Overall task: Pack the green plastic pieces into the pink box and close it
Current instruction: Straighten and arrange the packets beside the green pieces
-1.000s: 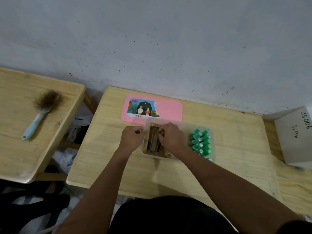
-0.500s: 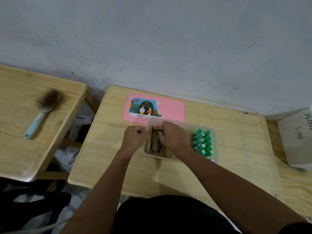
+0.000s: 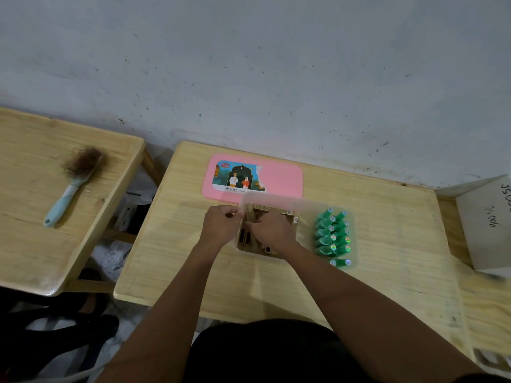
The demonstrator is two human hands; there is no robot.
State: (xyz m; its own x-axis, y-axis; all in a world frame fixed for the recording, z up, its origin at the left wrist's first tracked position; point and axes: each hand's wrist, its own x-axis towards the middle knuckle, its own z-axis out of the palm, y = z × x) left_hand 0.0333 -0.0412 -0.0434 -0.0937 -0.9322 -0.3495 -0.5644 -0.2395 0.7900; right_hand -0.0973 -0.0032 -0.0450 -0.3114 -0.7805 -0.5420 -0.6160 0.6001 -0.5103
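Green plastic pieces [image 3: 333, 236] fill the clear box's [image 3: 305, 205] right; both hands' grips unclear.

Grey, speckled wall [image 3: 276, 64] runs behind two pale wooden tables [image 3: 387, 244], with a second table [image 3: 27, 217] on the left; dark clutter, possibly bags [image 3: 55, 327], lies on the floor.

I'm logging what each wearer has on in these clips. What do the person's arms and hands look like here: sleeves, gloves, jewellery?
Both forearms are bare up to the frame edge: no sleeves show. The left hand and right hand wear no gloves, and no ring, watch or bracelet is visible. At the bottom, dark clothing covers the body.
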